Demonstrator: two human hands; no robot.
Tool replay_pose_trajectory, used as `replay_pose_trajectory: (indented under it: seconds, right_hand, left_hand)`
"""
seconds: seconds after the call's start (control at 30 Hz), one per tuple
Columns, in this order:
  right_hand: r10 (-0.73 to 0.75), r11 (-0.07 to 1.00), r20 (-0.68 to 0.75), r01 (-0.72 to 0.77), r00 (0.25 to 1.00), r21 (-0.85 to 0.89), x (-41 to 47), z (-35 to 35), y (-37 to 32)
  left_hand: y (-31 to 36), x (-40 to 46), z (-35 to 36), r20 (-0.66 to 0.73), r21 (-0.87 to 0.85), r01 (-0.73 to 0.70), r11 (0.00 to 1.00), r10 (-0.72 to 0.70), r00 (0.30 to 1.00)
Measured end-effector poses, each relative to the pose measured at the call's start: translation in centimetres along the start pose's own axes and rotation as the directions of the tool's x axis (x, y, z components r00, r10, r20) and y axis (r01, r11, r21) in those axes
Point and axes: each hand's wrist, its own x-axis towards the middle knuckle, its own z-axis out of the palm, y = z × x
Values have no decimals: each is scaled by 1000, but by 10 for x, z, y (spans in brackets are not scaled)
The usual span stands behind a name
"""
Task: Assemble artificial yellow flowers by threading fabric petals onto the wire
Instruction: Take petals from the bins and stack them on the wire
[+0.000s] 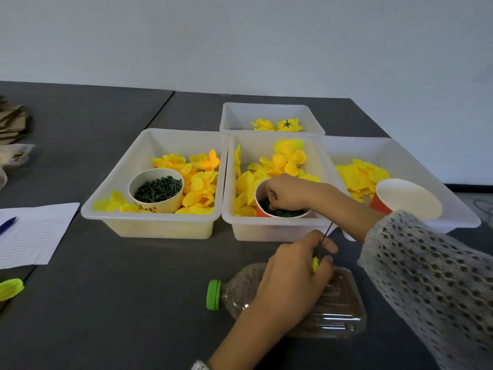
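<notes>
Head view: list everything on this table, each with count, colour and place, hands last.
Bins: four, translucent white, clustered mid-table.
Fabric petals: many, yellow, loose in the three nearer bins.
Finished flowers: two, yellow, in the far bin.
Cups: one cream with dark green pieces, left bin; one orange, middle bin; one orange, empty, right bin.
Wire: one, dark, held upright.
Bottle: one, clear with green cap, lying in front.
Lined paper and blue pen: left edge.
Left hand: grips the wire.
Right hand: fingers inside the middle orange cup.
</notes>
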Motion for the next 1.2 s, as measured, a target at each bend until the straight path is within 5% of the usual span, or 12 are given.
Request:
replay_pose_trajectory:
  seconds: [0.13, 0.43, 0.57, 0.7, 0.9, 1.2]
  right_hand:
    - [51, 996, -159, -38, 986, 84, 0, 15, 1]
    - [91, 953, -182, -33, 979, 300, -16, -6, 11]
    - [110, 674, -250, 113, 962, 730, -70, -37, 11]
    - [89, 396, -293, 236, 952, 888, -131, -49, 14]
    - [2, 210, -235, 229, 972, 950, -172, -47, 18]
    - [-93, 81, -89, 97, 992, 992, -168, -21, 4]
  left_hand:
    - [-1, -1, 0, -16, 19, -26, 999, 26, 1000]
    - [-5, 1, 1, -18, -1, -9, 1000, 9, 1000]
    - [-6, 1, 2, -31, -16, -13, 1000, 12, 999]
    - [-7, 2, 2, -27, -22, -20, 1000, 20, 999]
    - [-7, 2, 1, -25, -14, -18, 1000, 18, 1000]
    - [-1, 1, 0, -47, 6, -48, 999, 48, 998]
